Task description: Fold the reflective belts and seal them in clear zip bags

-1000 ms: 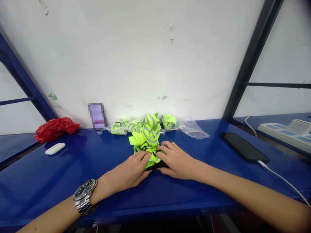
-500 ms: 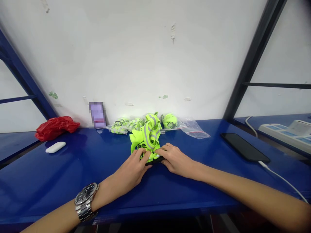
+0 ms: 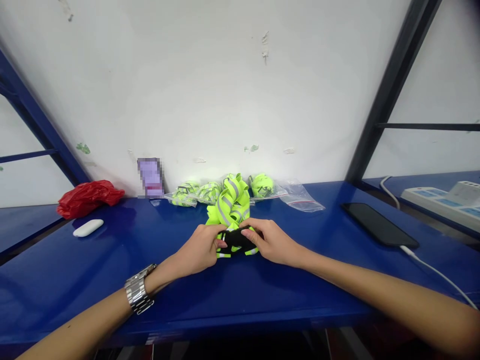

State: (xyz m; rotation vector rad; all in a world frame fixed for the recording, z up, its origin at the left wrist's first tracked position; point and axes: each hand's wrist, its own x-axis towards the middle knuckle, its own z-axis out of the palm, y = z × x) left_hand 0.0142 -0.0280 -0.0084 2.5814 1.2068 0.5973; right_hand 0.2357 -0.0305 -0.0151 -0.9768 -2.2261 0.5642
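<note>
A neon yellow reflective strap bundle [image 3: 229, 202] with grey stripes lies at the middle of the blue tabletop, its loops piled toward the wall. At its near end is a folded black part [image 3: 238, 241] with short yellow ends poking out below. My left hand [image 3: 204, 246] grips the left side of this end, thumb in front and fingers behind. On the right side, my right hand [image 3: 268, 240] pinches the black part between thumb and fingers. Both hands are closed, and some fingertips are hidden behind the bundle.
Behind stand several clear bags of yellow straps [image 3: 183, 194] and a flat clear zip bag [image 3: 300, 199]. To the left are a red plastic bag [image 3: 90, 197], a white case [image 3: 88, 228] and an upright phone [image 3: 150, 177]. A charging black phone [image 3: 378, 225] and a power strip [image 3: 442, 200] lie right.
The near end of the strap bundle has turned up, so its black part now faces me. Both hands have shifted their hold, and my left wrist has rotated.
</note>
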